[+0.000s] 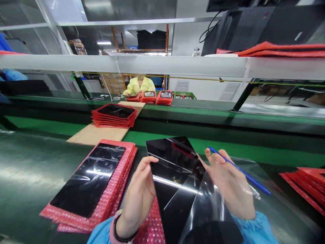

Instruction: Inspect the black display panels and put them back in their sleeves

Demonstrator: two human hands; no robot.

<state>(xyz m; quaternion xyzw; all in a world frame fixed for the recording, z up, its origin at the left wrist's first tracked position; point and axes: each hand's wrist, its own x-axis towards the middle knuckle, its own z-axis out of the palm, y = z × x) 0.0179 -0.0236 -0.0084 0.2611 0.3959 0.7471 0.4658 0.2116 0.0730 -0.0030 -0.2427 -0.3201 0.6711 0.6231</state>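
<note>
A glossy black glass panel point(172, 169) is held up in front of me over the green bench. My left hand point(138, 200) grips its left edge, thumb on the front. My right hand point(228, 184) is on the right edge, fingers closed round a blue pen point(238, 171) and a clear protective film point(208, 206) that curls off the panel's lower right. A red bubble-wrap sheet point(152, 230) lies under the panel near my wrists.
A stack of red bubble-wrap bags topped by a black panel point(88, 183) lies at my left. Another stack point(114, 115) sits on a cardboard sheet point(96, 134) farther away. More red bags point(307, 184) are at the right edge. A person in yellow point(139, 85) works across the line.
</note>
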